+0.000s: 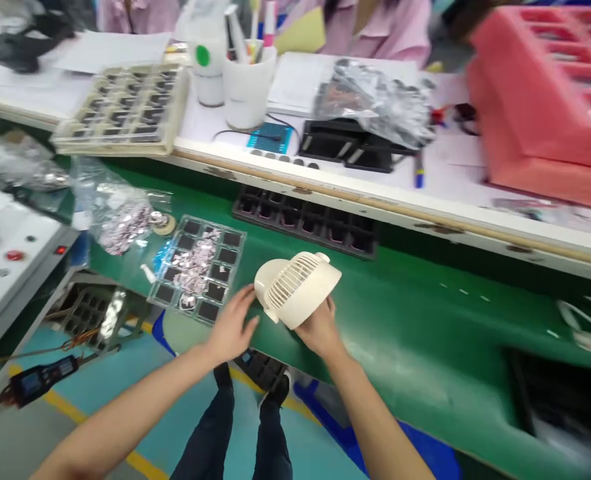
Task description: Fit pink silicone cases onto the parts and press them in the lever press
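Observation:
A cream plastic fan housing with a slatted grille is tilted above the green work surface. My right hand grips it from below on its right side, and most of those fingers are hidden behind the shell. By the housing's left edge is my left hand, its thumb spread from the fingers; whether the fingertips touch the shell I cannot tell. Left of that hand lies a clear compartment tray with dark squares and a heap of small silvery pieces.
A plastic bag of small parts and a roll lie farther left. Under the raised shelf sits a black tray. A pink foam block and a white cup stand on the shelf. People in pink sit opposite.

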